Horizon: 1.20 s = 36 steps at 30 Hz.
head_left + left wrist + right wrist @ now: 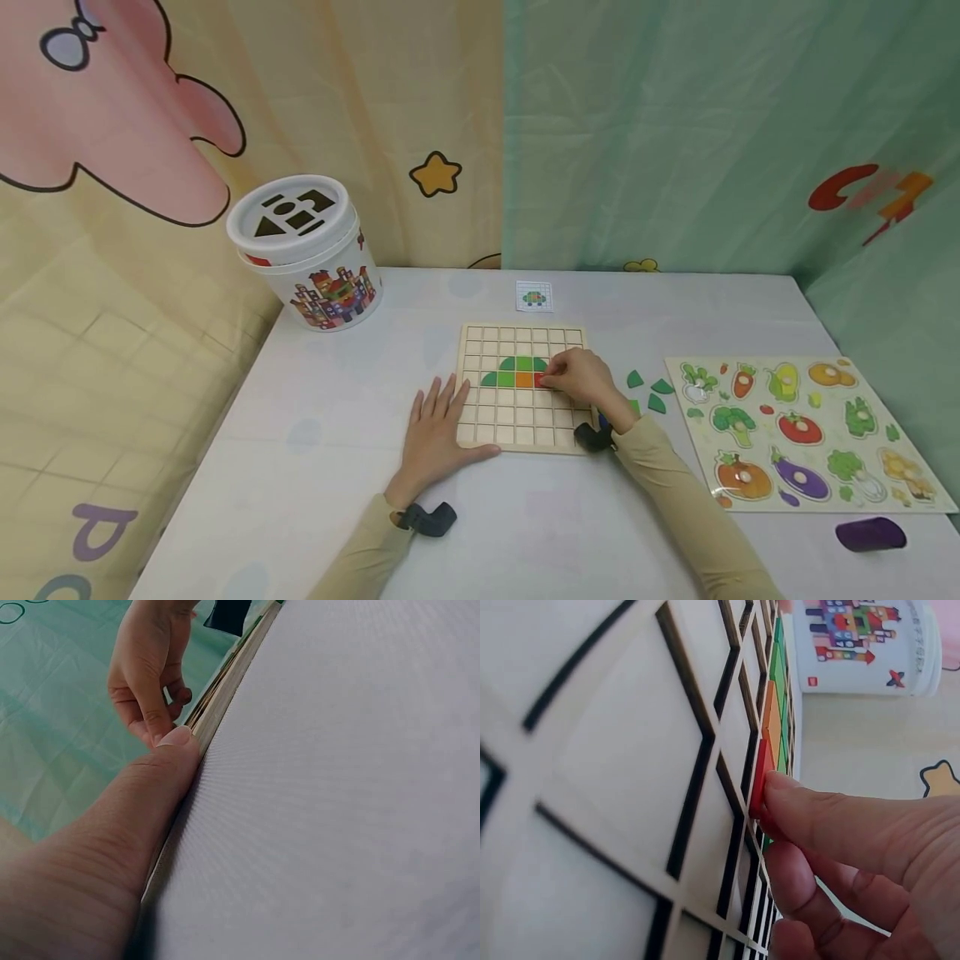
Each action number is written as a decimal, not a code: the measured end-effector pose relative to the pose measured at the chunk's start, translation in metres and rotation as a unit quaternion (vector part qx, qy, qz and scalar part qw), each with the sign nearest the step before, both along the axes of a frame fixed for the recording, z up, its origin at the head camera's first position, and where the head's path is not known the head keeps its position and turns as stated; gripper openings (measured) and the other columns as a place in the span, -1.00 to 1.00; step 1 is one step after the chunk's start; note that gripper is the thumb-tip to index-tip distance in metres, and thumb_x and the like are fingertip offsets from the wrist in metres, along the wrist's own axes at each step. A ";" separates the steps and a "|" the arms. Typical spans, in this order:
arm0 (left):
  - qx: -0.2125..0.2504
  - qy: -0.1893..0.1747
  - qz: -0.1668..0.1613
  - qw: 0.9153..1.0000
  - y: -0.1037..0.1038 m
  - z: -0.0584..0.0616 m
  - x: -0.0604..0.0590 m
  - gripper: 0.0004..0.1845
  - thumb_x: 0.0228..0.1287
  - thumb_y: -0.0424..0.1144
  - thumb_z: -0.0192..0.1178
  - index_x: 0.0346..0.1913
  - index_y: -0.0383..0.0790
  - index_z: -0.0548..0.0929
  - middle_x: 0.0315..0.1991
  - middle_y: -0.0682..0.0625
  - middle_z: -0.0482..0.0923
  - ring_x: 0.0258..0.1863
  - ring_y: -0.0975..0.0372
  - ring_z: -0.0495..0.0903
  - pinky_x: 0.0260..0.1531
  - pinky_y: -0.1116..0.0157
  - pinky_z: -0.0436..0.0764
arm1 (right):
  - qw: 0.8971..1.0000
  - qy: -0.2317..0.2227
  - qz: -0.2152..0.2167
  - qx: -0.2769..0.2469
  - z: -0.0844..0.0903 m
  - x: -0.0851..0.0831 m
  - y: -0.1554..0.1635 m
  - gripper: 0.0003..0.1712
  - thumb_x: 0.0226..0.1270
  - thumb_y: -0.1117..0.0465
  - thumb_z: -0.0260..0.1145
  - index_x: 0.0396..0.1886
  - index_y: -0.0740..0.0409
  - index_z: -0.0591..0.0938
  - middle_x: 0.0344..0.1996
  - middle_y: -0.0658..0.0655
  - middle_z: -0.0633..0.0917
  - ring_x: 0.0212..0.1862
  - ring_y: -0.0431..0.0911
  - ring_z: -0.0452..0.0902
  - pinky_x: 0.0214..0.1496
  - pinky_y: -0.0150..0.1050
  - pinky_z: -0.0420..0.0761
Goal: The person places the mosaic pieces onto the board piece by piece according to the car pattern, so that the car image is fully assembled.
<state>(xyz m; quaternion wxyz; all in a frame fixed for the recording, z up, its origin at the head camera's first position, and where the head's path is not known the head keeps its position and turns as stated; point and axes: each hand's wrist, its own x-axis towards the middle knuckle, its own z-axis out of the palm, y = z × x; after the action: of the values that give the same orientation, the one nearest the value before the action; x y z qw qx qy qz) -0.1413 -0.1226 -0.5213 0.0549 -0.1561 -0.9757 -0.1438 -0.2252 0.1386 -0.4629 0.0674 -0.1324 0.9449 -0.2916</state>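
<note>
Right hand (pixel 581 379) covers most of the red tile (pixel 539 381) and the grid board (pixel 517 421) cells under it, near the board's right edge. Wrist camera (pixel 594 437) hides the board's near right corner. Reference card (pixel 534 297) at the table's far edge: too small to read beyond a green shape. Purple object (pixel 870 534) near the table's near right corner: can't identify. Left wrist view: left hand (pixel 90 855) blurred and cut off by the frame's lower left corner; board seen edge-on only. Right wrist view: bucket (pixel 862 645) cut off by the top edge.
</note>
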 end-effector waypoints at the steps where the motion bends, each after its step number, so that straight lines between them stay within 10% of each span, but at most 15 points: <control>1: 0.000 0.002 -0.001 1.000 0.000 -0.001 0.000 0.23 -0.12 0.63 -0.03 0.50 -0.14 0.03 0.49 -0.12 -0.08 0.46 -0.02 -0.21 0.36 -0.01 -0.26 | 1.000 -0.002 0.001 0.001 -0.001 0.000 0.001 -0.83 0.12 0.09 0.46 -0.53 0.05 0.69 -0.57 -0.07 0.64 -0.52 -0.16 0.44 -0.49 -0.27 0.41; 15: -0.007 -0.016 0.006 1.000 0.000 0.004 0.001 0.23 -0.13 0.60 0.03 0.50 -0.12 0.01 0.49 -0.12 -0.11 0.46 0.00 -0.24 0.36 0.02 -0.29 | 0.996 -0.002 0.077 -0.046 -0.003 0.009 0.015 -0.80 0.23 0.17 0.37 -0.21 0.18 0.73 -0.54 -0.06 0.58 -0.50 -0.15 0.37 -0.44 -0.26 0.40; 36: -0.001 0.001 -0.001 1.000 0.001 0.001 0.001 0.21 -0.11 0.58 0.06 0.50 -0.14 0.02 0.49 -0.14 -0.08 0.46 -0.02 -0.21 0.36 -0.02 -0.25 | 0.998 0.042 -0.033 -0.041 0.011 0.017 0.112 -0.80 0.27 0.22 0.34 -0.21 0.28 0.71 -0.39 0.12 0.65 -0.44 -0.07 0.44 -0.52 -0.22 0.42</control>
<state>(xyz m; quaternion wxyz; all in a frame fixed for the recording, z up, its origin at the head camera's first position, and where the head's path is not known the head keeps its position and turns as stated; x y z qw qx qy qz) -0.1404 -0.1216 -0.5205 0.0555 -0.1574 -0.9757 -0.1423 -0.2078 0.2505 -0.4519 0.0127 -0.1156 0.9380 -0.3265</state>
